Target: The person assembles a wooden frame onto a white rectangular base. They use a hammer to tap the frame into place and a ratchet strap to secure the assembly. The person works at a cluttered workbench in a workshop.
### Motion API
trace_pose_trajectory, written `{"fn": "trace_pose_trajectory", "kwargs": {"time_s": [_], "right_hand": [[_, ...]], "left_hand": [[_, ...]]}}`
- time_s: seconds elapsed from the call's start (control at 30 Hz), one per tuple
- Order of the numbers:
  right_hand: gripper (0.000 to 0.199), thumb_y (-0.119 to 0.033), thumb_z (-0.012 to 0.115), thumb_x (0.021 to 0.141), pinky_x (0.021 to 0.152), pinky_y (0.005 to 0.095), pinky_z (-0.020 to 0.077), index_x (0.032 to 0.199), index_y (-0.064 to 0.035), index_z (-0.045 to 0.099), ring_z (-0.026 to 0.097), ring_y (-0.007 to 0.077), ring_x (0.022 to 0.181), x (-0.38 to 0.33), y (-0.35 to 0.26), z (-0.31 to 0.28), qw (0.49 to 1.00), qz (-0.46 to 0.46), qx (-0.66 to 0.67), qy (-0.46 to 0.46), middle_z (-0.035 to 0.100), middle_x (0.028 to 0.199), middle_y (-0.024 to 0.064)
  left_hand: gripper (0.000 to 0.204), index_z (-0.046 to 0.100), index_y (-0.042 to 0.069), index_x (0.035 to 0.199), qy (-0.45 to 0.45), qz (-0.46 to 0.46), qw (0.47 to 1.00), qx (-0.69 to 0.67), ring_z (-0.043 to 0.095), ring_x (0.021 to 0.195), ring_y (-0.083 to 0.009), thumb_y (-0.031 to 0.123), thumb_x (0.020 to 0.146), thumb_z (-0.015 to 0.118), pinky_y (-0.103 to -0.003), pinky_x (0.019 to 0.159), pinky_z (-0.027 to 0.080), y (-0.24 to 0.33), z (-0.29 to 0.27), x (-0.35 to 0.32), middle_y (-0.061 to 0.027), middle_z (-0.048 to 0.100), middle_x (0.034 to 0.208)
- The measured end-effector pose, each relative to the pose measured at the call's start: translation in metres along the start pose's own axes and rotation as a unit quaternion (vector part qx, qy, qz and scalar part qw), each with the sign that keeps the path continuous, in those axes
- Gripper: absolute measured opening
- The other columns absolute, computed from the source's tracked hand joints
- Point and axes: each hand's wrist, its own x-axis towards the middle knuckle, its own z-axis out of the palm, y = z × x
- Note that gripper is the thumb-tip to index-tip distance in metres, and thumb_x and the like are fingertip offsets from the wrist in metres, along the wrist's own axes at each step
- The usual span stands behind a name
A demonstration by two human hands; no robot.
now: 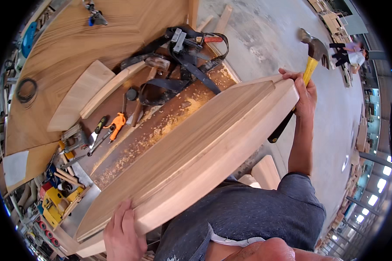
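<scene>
A long, pale wooden panel (pixel 196 148) with a curved, stepped edge lies tilted across the front of my body. At its near left end, my left hand (pixel 124 232) grips the edge with its fingers over the top face. My right hand (pixel 307 95) is closed around the yellow and black handle of a claw hammer (pixel 310 69) and also rests against the panel's far right end. The hammer's head points up and away, and its black grip end shows below the hand. My right thumb and palm are partly hidden.
Behind the panel is a brown workbench (pixel 104 161) strewn with sawdust. On it lie black ratchet straps (pixel 174 82), a mallet (pixel 157 64), an orange tool (pixel 117 124) and curved wood pieces (pixel 80 95). A yellow power tool (pixel 52 204) stands at left. Two people (pixel 353 54) are far off.
</scene>
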Motion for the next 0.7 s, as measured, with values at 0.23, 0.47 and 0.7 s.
{"fn": "trace_pose_trajectory", "kwargs": {"time_s": [0.23,0.47,0.7], "right_hand": [[0.027,-0.031,0.064,0.097,0.110,0.0510,0.0405,0.094,-0.0046,0.057,0.064,0.0296,0.109,0.004,0.016,0.010,0.998,-0.031,0.035,0.049,0.070,0.094,0.0132],[0.029,-0.033,0.062,0.097,0.112,0.0535,0.0382,0.093,-0.0052,0.057,0.064,0.0288,0.107,0.010,0.019,0.011,0.997,-0.036,0.042,0.054,0.069,0.094,0.0127],[0.027,-0.029,0.061,0.098,0.112,0.0516,0.0389,0.094,-0.0032,0.058,0.063,0.0276,0.106,0.012,0.018,0.013,0.997,-0.029,0.045,0.060,0.069,0.093,0.0123]], "left_hand": [[0.056,0.053,0.004,0.128,-0.033,-0.021,0.998,-0.040,0.061,0.114,-0.0423,-0.010,0.073,0.056,-0.048,0.093,0.053,-0.003,-0.018,0.016,-0.0189,0.061,0.130],[0.057,0.052,0.002,0.128,-0.027,0.000,1.000,-0.011,0.061,0.111,-0.0432,-0.008,0.073,0.056,-0.049,0.093,0.053,-0.014,-0.018,0.019,-0.0217,0.062,0.126],[0.052,0.050,-0.003,0.116,-0.016,0.035,0.998,0.043,0.064,0.098,-0.0444,0.000,0.068,0.069,-0.050,0.087,0.051,-0.030,-0.005,0.013,-0.0229,0.063,0.119]]}}
